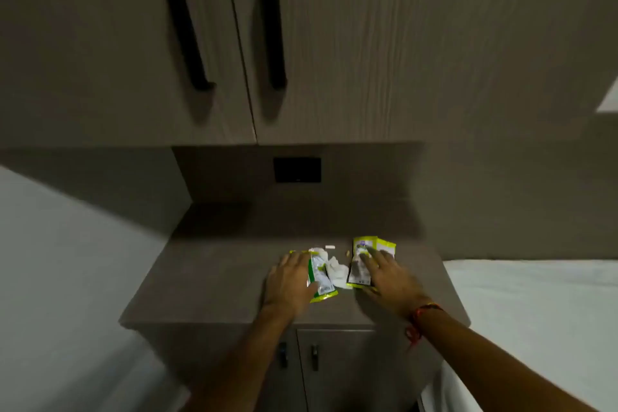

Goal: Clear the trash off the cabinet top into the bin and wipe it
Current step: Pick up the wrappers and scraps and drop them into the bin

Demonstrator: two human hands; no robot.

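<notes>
You are at the first step, gathering the trash; no bin or cloth is in view. Your left hand (290,281) lies flat with fingers spread, its thumb side on a green wrapper (320,278). Your right hand (384,273) is also spread, pressing on 2 green wrappers (363,264). Between the hands lies crumpled white paper (336,269) on the surface (217,278). Next, you need to close both hands on the wrappers and paper.

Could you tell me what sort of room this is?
Probably a bedroom or hotel room: a low cabinet beside a white bed, wall cupboards above, snack wrappers under both hands.
</notes>
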